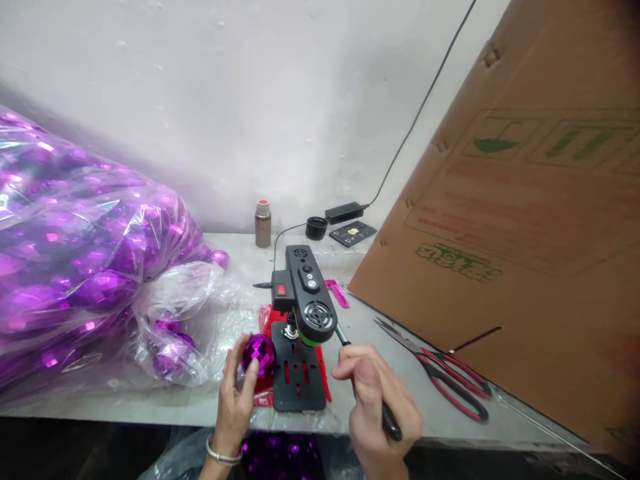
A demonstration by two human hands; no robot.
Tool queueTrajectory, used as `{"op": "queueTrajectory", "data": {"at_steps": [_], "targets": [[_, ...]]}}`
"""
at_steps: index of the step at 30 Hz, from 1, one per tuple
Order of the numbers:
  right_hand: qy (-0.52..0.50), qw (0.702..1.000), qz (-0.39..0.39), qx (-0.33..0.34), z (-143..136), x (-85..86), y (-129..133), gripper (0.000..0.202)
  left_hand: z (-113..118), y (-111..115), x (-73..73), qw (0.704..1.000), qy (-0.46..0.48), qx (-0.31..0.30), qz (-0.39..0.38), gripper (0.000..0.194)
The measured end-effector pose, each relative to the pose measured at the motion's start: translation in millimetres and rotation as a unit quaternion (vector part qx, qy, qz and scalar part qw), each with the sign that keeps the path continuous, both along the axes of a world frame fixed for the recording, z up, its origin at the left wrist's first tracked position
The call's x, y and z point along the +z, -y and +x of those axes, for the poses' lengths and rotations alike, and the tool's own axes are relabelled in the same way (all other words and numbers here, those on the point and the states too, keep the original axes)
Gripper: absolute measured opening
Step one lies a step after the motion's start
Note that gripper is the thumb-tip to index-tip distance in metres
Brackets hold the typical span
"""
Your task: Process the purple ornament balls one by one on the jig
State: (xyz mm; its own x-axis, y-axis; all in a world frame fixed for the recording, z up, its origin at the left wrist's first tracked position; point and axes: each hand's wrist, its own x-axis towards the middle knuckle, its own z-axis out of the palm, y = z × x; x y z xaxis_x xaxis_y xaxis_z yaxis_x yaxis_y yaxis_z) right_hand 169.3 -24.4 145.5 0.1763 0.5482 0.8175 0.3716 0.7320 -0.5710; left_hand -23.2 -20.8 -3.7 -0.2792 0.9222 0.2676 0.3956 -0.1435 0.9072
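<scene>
Left of the plate (300, 397), the left hand (239, 387) pinches a ball (259, 355) between thumb and fingers. The right hand (383, 403) curls its fingers around the lever (391, 425), slanting from the press (311, 293) nearer and rightward, its middle hidden. The press covers part of the plate.

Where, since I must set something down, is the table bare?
Two patches of table look bare: one between the pink piece, the scissors and the right hand, another between the flask, the black press and the big bag. Crowded: the left side, under that bag and a smaller bag, and around the press, where the left hand holds a purple ball.
</scene>
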Motion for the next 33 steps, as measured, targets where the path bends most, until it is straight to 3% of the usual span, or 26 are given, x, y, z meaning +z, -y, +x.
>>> {"op": "queueTrajectory", "data": {"at_steps": [3,6,8,12,15,20,28,33], "targets": [[-0.004,1.0,0.004,-0.005,0,-0.6,-1,0.031,-3,-10,6.8,0.993,0.031,0.066,-0.089,0.074],[-0.006,1.0,0.002,-0.007,-1,1.9,-2,0.031,-3,-16,14.4,0.983,-0.021,0.034,-0.18,0.091],[-0.006,1.0,-0.005,-0.004,-2,6.6,-3,0.032,-1,-17,19.1,0.981,-0.022,0.015,-0.19,0.092],[-0.009,1.0,-0.025,0.002,-3,18.3,-3,0.034,8,-18,26.0,0.986,0.082,0.002,-0.144,0.081],[-0.007,1.0,-0.025,0.003,-3,22.4,-3,0.034,19,-19,25.7,0.981,0.138,-0.061,-0.123,0.077],[0.002,1.0,-0.021,0.008,-1,19.7,-2,0.033,34,-16,14.6,0.989,0.059,-0.089,-0.098,0.08],[0.01,1.0,-0.019,0.014,1,17.4,0,0.031,47,4,-3.4,0.992,-0.08,-0.087,0.032,0.068],[0.009,1.0,-0.025,0.015,0,17.9,0,0.032,56,6,-10.7,0.99,-0.108,-0.086,0.034,0.068]]}}
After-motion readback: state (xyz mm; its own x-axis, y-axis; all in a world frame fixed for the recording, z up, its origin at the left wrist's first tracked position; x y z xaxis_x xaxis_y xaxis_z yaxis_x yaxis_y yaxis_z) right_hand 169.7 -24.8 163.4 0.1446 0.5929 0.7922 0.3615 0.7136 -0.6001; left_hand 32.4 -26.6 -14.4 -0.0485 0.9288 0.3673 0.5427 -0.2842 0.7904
